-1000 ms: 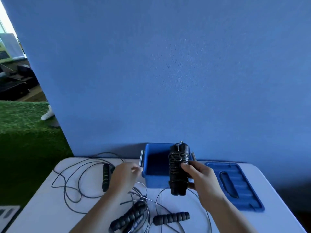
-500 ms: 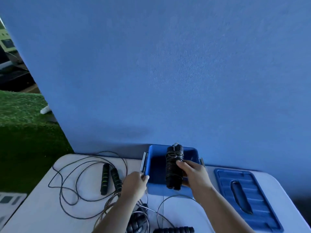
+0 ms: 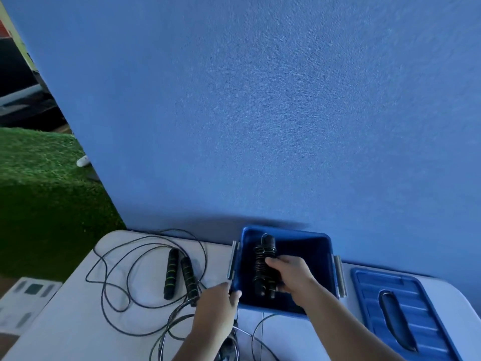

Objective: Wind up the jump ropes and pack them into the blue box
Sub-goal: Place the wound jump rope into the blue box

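Loose rope lying uncoiled at left of table, handles side by side. Left hand gripping box at near-left corner. Wound rope going down inside box, long axis running near-to-far, right hand curling round its middle from right. Box floor dark: touching bottom or not, cannot tell. Lid lying at right. More rope cut off by bottom edge.

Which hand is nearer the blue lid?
Right. The right hand, holding a rope inside the blue box, is just left of the lid; the left hand grips the box's front left corner.
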Motion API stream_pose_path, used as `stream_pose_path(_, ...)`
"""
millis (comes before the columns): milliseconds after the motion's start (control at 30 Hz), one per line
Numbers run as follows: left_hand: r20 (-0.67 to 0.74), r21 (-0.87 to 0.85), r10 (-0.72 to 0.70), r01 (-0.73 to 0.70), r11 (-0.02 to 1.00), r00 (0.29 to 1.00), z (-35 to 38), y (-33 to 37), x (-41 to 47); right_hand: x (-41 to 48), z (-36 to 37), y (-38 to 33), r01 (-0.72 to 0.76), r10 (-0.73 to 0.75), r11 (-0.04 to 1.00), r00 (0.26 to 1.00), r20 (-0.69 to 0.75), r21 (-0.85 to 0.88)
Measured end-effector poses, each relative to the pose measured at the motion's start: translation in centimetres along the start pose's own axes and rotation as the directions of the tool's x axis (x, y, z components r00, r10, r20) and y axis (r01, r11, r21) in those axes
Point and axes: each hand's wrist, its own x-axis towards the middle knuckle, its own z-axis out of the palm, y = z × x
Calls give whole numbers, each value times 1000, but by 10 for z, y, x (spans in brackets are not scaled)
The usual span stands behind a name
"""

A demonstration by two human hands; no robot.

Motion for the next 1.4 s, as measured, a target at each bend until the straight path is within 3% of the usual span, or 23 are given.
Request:
stream_pose_path(200,-10,-37,1,-1,999,1000,9,-4,-6,31,12,22,-101,97,974,995,-33,-202)
stream_pose_path(367,-8,-38,-19,19,999,1000,11,-4,-8,34,20,29,-140,126,957,990,-69,-255)
stream_pose_path(600,-43,-30,-6,4,1000,999,16,-4,-9,32,26,24,-85,35,915,991,-131,-395)
stream_pose_path(900,-66,-59,-39,35,998,997,14,0,-10,26,27,22,-21,-54,897,986,-156,-442)
stream_pose_path(1067,-81,-61,-58,53,997,995,13,3,-11,18,16,19,32,-80,875,994,-80,-483)
stream_pose_path(1167,-86,-66,-77,72,995,993,15,1,-9,5,0,13,114,-142,811,990,-4,-574)
stream_pose_path(1233,-94,-94,-74,65,993,993,16,-2,-6,-14,-19,16,270,-375,661,927,3,-701)
stream_pose_path(1300,-97,-90,-63,54,994,993,16,-3,-1,-41,-46,26,397,-691,462,721,-41,-794)
stream_pose_path(1333,-105,-74,-51,44,996,993,15,-2,2,-55,-58,33,405,-775,400,628,-67,-822)
stream_pose_path(1400,-129,-59,-32,25,998,991,13,0,5,-73,-76,50,366,-811,363,577,-97,-857)
